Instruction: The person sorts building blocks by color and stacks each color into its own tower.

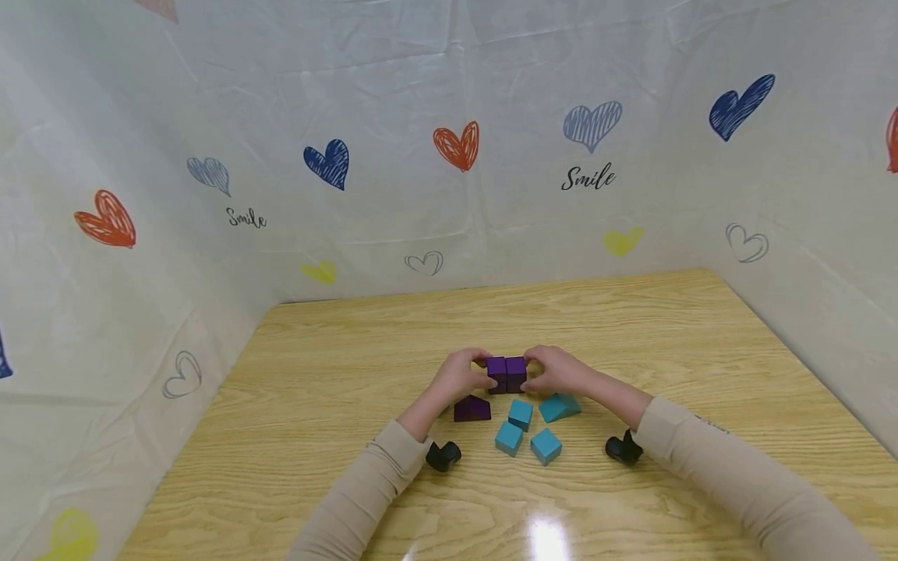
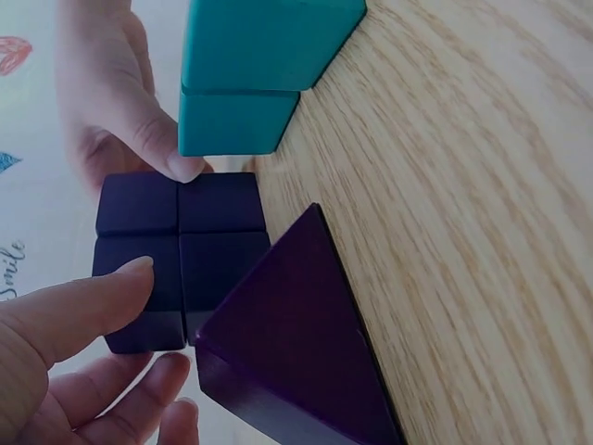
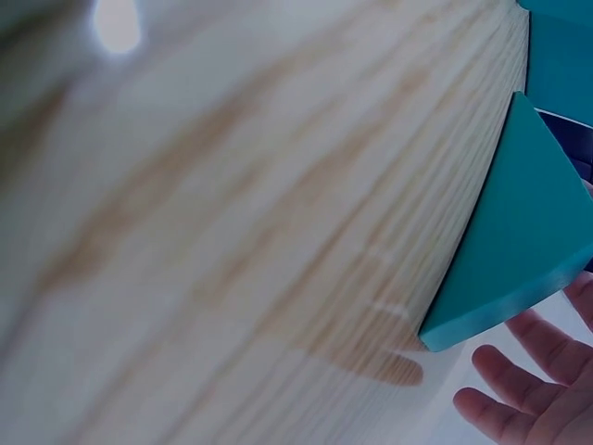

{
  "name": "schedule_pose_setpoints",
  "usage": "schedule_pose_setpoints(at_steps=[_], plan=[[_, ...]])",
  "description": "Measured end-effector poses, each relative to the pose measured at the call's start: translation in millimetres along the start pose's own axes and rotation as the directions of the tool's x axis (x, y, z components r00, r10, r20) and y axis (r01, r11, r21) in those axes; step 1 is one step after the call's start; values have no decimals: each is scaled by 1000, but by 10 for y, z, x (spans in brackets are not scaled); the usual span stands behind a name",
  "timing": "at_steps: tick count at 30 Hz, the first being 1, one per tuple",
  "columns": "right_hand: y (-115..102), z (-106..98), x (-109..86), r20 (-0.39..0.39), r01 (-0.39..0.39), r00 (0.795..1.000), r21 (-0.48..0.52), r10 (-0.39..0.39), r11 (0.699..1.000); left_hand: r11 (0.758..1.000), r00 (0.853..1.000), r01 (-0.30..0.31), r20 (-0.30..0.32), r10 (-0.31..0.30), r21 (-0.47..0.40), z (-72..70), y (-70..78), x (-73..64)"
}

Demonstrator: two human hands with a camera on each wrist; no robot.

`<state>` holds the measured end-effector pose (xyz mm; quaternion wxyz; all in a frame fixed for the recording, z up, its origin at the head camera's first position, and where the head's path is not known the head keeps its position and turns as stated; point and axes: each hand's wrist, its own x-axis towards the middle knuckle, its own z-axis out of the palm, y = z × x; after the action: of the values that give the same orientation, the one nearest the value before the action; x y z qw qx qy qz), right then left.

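Purple cubes (image 1: 507, 375) stand in a two-by-two block, two side by side and two high. My left hand (image 1: 459, 375) grips the block from the left, thumb on the near face and fingers behind, as the left wrist view shows. From the other side my right hand (image 1: 557, 370) holds the right-hand cubes between thumb and fingers. A purple triangular block (image 1: 472, 409) lies just in front of the left hand. In front of the right hand is a teal triangular block (image 3: 514, 227), which partly hides that hand's fingers in the right wrist view.
Three teal cubes (image 1: 509, 439) sit close together on the wooden table (image 1: 337, 467), nearer to me than the purple block. Black wrist cameras (image 1: 443, 456) hang under both forearms. A white cloth with printed hearts (image 1: 459, 146) rises behind the table and along its sides.
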<state>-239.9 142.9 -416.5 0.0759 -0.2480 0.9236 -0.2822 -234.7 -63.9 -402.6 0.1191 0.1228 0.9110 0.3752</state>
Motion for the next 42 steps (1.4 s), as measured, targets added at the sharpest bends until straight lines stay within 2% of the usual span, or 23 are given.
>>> schedule_pose_setpoints(at_steps=[8, 19, 42], plan=[[-9, 11, 10, 0, -12, 1000, -15, 12, 1000, 998, 999, 34, 21, -35, 61, 8, 5, -15], [-1, 24, 14, -8, 9, 1000, -23, -9, 1000, 997, 998, 42, 45, -45, 58, 11, -28, 21], [-11, 28, 9, -6, -25, 1000, -15, 25, 1000, 995, 999, 18, 44, -23, 97, 13, -31, 16]])
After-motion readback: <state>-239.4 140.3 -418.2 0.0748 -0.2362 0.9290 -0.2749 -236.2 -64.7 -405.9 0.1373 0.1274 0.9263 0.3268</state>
